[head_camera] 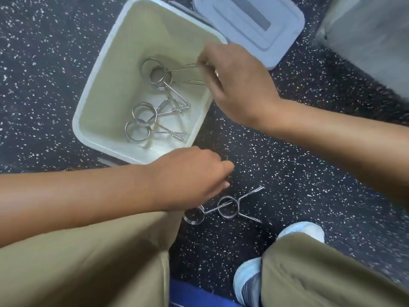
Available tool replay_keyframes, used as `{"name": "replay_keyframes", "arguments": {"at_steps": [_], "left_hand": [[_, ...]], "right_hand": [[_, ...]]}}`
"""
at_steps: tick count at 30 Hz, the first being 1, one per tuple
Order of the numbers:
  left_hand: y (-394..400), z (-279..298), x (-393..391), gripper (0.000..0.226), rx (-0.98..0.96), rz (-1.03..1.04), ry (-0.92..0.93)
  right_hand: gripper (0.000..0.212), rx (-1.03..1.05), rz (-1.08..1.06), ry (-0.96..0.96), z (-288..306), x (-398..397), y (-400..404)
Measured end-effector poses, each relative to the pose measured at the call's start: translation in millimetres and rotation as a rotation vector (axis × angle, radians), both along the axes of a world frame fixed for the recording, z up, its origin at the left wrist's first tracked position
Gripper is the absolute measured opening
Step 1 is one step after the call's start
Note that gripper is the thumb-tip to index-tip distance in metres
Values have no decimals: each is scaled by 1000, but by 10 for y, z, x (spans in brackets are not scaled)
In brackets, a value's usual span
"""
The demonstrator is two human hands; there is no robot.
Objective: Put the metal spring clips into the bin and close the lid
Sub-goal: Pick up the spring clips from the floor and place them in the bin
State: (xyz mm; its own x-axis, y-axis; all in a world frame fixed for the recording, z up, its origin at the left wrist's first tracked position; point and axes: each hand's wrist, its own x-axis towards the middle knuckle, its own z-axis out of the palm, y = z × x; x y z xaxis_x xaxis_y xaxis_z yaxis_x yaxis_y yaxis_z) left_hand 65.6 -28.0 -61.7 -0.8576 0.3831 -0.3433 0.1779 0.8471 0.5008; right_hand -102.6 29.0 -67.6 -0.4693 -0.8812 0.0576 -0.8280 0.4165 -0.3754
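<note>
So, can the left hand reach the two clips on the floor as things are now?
Probably yes. The left hand hovers just above the two spring clips on the speckled floor, with nothing between them. The bin stands further away, and the right hand is busy over it.

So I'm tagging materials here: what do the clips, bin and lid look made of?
Spring clips: bare polished steel wire by the look, with bright glints. Bin: probably plastic, smooth, pale and matte, with rounded moulded corners. Lid: likely plastic too, grey-blue and matte.
</note>
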Motion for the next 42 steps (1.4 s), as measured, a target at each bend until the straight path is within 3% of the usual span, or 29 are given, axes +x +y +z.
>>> {"name": "replay_keyframes", "arguments": {"at_steps": [3,6,11,18,26,35,42], "left_hand": [[160,-199,23,25,-104,-148,-83],[290,-462,76,27,-121,-223,-149],[455,-943,226,17,-201,-358,-178],[694,-1067,347,20,-365,-528,27],[750,-1121,275,26,-404,-722,-19],[832,-955,197,36,-528,-726,-163],[627,-504,-118,21,-588,-523,-131]], "right_hand": [[18,37,-78,-162,-55,151,622],[16,248,-118,-277,-272,358,1193],[25,532,-5,-392,-655,733,1728],[33,713,221,-260,-959,1117,1719],[33,871,280,-231,-1064,1083,1647],[19,808,186,-467,-912,895,1751],[21,657,-83,-625,-751,434,1820]]}}
